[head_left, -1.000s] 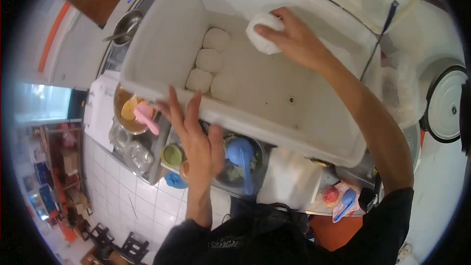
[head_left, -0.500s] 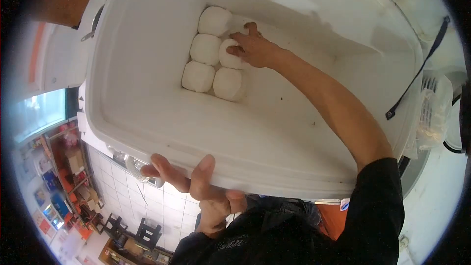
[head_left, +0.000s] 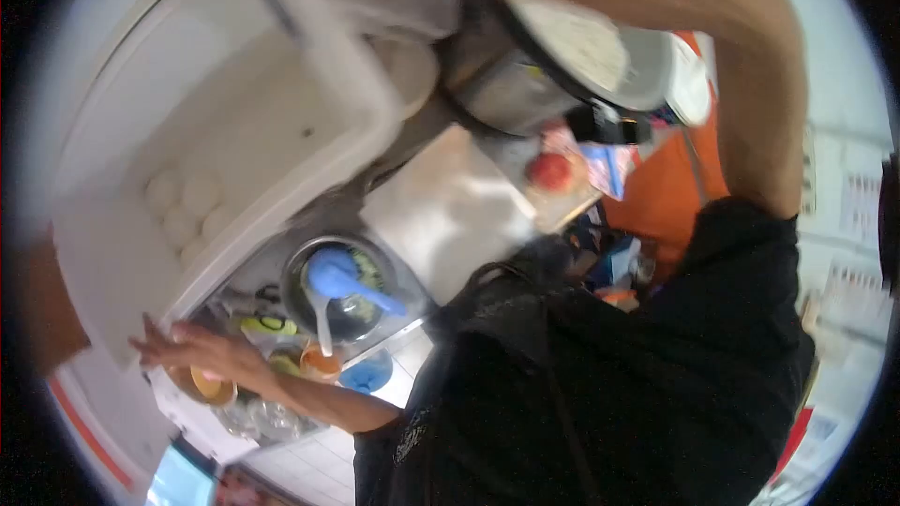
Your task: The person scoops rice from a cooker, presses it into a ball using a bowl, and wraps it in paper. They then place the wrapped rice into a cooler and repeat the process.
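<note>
left grip (head_left: 192,349) open, fingers spread on the near rim of the white tub (head_left: 112,262), dough balls (head_left: 187,211) just beyond it, five now; right hand has left the tub, its grip out of view.

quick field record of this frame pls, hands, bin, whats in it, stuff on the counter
left hand: fingers spread, at the near corner of the white bin, grip unclear
right hand: out of view; only the forearm crosses the top
white bin: large, open, tilted in view
dough balls: a cluster of white rounds inside the bin
metal bowl: holds a blue scoop
white board: beside the bowl
image: blurred
</note>
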`<action>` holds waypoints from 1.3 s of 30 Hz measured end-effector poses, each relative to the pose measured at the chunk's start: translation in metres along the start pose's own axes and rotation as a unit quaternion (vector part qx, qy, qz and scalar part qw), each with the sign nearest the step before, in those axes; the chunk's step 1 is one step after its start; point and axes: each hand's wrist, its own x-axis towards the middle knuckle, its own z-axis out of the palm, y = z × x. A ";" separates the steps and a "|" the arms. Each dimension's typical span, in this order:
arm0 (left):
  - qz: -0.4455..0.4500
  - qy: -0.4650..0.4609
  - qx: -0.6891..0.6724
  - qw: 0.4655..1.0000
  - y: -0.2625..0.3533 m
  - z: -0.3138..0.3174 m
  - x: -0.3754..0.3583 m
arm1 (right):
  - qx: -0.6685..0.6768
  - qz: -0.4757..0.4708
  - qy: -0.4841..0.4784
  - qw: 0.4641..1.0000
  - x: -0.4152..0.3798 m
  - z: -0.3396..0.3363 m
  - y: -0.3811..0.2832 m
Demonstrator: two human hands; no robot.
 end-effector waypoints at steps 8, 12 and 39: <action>-0.077 0.066 -0.064 0.993 0.081 -0.022 -0.022 | 0.133 0.464 0.107 0.869 -0.343 0.168 0.230; 0.025 0.104 -0.079 0.991 0.185 -0.007 -0.080 | 0.003 0.495 0.224 0.840 -0.354 0.397 0.329; 0.037 -0.075 -0.414 0.906 0.410 0.111 -0.242 | -0.060 0.120 0.102 0.986 -0.076 0.146 0.397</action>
